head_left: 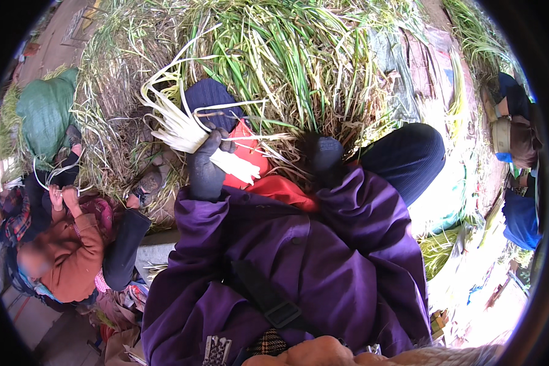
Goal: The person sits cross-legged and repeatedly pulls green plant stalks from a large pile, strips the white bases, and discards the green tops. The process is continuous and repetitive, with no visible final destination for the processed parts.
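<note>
My left hand (208,161), in a dark glove, is wrapped round a bundle of pale white leafy stalks (180,125). The thick white ends (238,167) stick out below it to the right, while the loose leaf ends fan up to the left. A few long, thin blades trail from the bundle across my knee. To the right, my right hand (328,157), also dark-gloved, sits at the near edge of a heap of green and straw-coloured leaves (287,55). Shadow hides its fingers, so its grip is unclear. Red cloth (280,190) lies in my lap between the hands.
At the left, a person in a rust-brown top (76,262) holds a pale strip in both hands beside a green sack (47,116). Pale sheeting (448,189) spreads right of my knee (405,160). Another person's blue clothing (521,219) shows at the far right.
</note>
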The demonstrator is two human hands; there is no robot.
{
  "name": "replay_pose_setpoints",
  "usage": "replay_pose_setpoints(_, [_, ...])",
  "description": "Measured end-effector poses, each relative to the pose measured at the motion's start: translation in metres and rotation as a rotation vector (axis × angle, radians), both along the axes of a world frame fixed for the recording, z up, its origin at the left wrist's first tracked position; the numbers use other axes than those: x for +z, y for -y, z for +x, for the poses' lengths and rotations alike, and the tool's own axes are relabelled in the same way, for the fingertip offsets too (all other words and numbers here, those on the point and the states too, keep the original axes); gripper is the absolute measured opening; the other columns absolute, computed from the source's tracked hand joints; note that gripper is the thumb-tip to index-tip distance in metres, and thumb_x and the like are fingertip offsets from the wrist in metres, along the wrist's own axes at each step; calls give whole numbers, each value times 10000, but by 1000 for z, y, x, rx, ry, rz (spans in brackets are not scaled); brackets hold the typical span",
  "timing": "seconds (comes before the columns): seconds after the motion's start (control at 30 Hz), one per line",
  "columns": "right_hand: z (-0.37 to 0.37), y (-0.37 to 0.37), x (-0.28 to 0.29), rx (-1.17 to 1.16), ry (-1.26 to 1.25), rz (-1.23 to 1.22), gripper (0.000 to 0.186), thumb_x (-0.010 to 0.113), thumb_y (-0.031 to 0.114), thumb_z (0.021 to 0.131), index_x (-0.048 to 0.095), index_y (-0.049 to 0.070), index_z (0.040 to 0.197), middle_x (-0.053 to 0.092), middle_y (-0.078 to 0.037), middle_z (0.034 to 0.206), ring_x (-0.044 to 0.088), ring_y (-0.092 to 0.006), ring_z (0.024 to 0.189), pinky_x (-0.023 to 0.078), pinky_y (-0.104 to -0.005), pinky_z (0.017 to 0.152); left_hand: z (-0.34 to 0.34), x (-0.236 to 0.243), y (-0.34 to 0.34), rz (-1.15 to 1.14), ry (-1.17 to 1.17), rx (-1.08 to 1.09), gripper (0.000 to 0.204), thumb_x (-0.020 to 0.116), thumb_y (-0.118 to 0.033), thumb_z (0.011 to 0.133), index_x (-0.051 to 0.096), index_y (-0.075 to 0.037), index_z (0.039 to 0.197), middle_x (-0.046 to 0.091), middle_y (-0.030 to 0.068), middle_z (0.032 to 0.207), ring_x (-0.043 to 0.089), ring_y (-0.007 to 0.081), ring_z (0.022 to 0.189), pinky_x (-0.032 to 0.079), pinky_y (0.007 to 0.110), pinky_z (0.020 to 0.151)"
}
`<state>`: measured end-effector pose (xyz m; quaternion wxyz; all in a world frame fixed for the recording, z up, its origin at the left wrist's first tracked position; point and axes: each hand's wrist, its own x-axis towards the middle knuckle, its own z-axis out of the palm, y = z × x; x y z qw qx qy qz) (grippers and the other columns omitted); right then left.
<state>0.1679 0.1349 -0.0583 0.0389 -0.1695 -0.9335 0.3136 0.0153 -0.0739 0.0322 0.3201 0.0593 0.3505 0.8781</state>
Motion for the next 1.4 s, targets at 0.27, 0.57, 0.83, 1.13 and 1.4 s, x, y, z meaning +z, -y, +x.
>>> replay_pose_setpoints(0.27, [-25,15,82,72,-316,-141,254,677,111,807,660,63,1055,653,-130,946,654,-286,720,525,-378,647,6,10,1,-101,13,-9,187,604,-55,890,554,-50,1071,572,70,849,465,120,682,403,299,646])
replay_pose_setpoints(0.57, [-35,47,71,-105,-306,-915,62,644,58,845,662,3,823,581,-40,658,524,-73,604,424,-262,533,13,12,-1,-137,33,-10,196,610,-57,883,525,-49,1059,568,67,839,462,116,664,407,296,642])
replay_pose_setpoints(0.83, [-14,20,56,-185,-197,-503,76,622,78,792,676,45,835,598,-113,680,599,-242,626,469,-334,577,4,5,10,-140,3,-15,207,608,-51,882,531,-45,1074,562,68,874,464,117,681,411,295,645])
replay_pose_setpoints(1.13, [-40,45,76,87,-330,-408,130,680,124,815,680,36,911,639,-138,792,626,-273,676,480,-338,593,12,9,3,-156,44,-21,200,613,-43,874,529,-51,1055,563,77,875,468,119,678,412,299,641])
replay_pose_setpoints(1.4, [-37,50,82,16,-295,-390,101,651,103,841,665,27,905,616,-134,704,609,-266,602,470,-348,555,20,5,-4,-249,46,65,297,677,-37,813,527,-8,1067,611,124,863,584,183,670,502,326,638])
